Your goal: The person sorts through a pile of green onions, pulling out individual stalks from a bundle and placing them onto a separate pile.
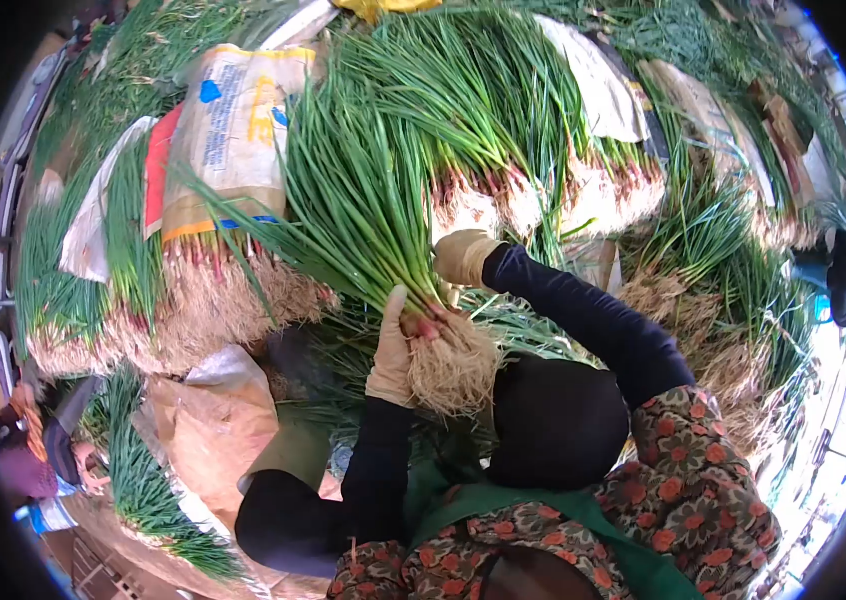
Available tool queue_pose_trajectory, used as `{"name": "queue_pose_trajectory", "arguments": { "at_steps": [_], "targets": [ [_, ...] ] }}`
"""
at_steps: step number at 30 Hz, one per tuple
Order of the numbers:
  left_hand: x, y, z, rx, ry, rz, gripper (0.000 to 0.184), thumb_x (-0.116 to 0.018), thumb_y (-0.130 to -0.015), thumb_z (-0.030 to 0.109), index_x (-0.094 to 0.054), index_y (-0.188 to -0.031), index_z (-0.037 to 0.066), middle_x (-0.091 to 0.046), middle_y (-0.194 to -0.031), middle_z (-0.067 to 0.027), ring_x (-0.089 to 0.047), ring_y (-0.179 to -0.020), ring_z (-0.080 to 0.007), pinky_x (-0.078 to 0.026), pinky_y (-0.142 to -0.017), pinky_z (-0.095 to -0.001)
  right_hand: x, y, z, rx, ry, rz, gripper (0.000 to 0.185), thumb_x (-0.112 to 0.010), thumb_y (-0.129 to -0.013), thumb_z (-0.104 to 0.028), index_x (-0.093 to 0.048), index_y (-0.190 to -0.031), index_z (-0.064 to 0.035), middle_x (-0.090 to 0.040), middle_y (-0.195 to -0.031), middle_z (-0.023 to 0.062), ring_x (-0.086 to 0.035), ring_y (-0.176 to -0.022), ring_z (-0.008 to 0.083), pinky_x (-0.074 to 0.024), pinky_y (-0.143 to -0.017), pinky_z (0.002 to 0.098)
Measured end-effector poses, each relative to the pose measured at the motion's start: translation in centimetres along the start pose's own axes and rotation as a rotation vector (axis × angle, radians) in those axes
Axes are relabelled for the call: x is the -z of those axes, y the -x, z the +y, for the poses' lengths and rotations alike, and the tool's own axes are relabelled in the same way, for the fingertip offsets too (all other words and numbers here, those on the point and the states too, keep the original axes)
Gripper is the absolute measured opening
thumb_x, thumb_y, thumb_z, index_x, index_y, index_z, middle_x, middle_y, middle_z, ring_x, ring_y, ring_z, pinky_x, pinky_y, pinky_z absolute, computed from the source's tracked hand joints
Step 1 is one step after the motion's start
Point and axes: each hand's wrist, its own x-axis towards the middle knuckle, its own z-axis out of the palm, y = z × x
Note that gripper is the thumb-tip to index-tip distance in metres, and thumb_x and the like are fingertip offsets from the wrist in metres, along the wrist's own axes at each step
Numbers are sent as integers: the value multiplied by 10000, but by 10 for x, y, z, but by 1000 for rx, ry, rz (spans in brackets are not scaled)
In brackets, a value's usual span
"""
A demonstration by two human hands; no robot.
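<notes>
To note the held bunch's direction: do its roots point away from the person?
No, its roots point toward the person, while its green leaves spread away.

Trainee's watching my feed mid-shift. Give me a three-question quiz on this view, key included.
1. Which way do the roots of the held green bunch point?
a) away from the person
b) toward the person
c) off to the left
2. True or false: the right hand is nearer those roots than the left hand.
3. Fill in: from the person's viewpoint, the printed sack lies to the ____ of the held green bunch.

Key: 1. b; 2. false; 3. left
</notes>
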Motion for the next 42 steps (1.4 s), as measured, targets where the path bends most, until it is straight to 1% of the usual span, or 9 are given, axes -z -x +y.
{"name": "queue_pose_trajectory", "arguments": {
  "at_steps": [11,14,18,26,30,34,36,37,42],
  "targets": [
    [-60,89,-28,-142,364,-405,433,-542,-881,395,-558,-1120,34,-600,-1023,-123,-544,-1029,-263,-413,-953,-419,40,87,-35,130,335,337,235,-535,-827,-235,-690,-855,-61,-676,-767,96,-668,-710,308,-496,-539,469],
    [-45,115,-44,-99,544,-430,442,-499,-900,402,-540,-1155,44,-566,-1077,-139,-541,-1023,-271,-420,-949,-413,17,84,-4,-250,171,467,245,-528,-817,-225,-663,-889,-33,-675,-820,148,-665,-776,320,-515,-628,468],
    [-20,126,-52,-329,408,-956,456,-461,-914,370,-495,-1229,43,-537,-1118,-170,-544,-1000,-287,-445,-926,-453,-44,112,96,-208,285,71,365,-504,-871,-332,-672,-892,-8,-659,-864,195,-654,-807,298,-505,-740,414],
    [-19,142,-76,-250,437,-730,473,-464,-910,372,-483,-1250,44,-538,-1150,-184,-550,-1005,-293,-455,-913,-461,-5,202,-62,107,-1255,19,539,-467,-916,-489,-559,-1162,-18,-661,-937,133,-584,-670,129,-489,-654,317],
    [-32,170,-75,-148,392,-773,504,-471,-903,385,-469,-1274,45,-547,-1211,-179,-531,-1090,-328,-448,-914,-482,-24,140,-32,641,-1119,518,239,-558,-829,-13,-601,-1064,4,-655,-870,69,-594,-666,132,-433,-472,234],
    [-20,177,-66,-224,533,-687,499,-448,-904,418,-492,-1245,56,-570,-1159,-116,-538,-1031,-304,-452,-877,-470,3,175,-20,43,-1225,836,174,-496,-874,-131,-607,-949,-20,-563,-670,14,-472,-543,115,-337,-475,252],
    [-31,198,-50,-164,552,-719,492,-437,-905,434,-511,-1223,65,-579,-1149,-100,-540,-1032,-292,-441,-893,-456,-58,134,47,34,213,574,188,-502,-844,-146,-595,-984,-62,-624,-797,74,-602,-747,192,-483,-684,344],
    [-40,203,-39,-172,553,-670,489,-437,-903,439,-522,-1208,66,-585,-1139,-97,-544,-1030,-287,-437,-901,-448,-78,132,57,483,287,321,268,-512,-872,-252,-556,-1058,-64,-641,-914,96,-620,-813,208,-501,-753,370],
    [-87,204,-21,-571,298,-433,294,-513,-899,262,-594,-1066,35,-644,-1030,-99,-604,-905,-211,-466,-849,-340,-24,201,-12,289,-832,348,286,-517,-885,-295,-552,-1066,-77,-635,-900,74,-607,-764,181,-487,-682,335]
  ]
}}
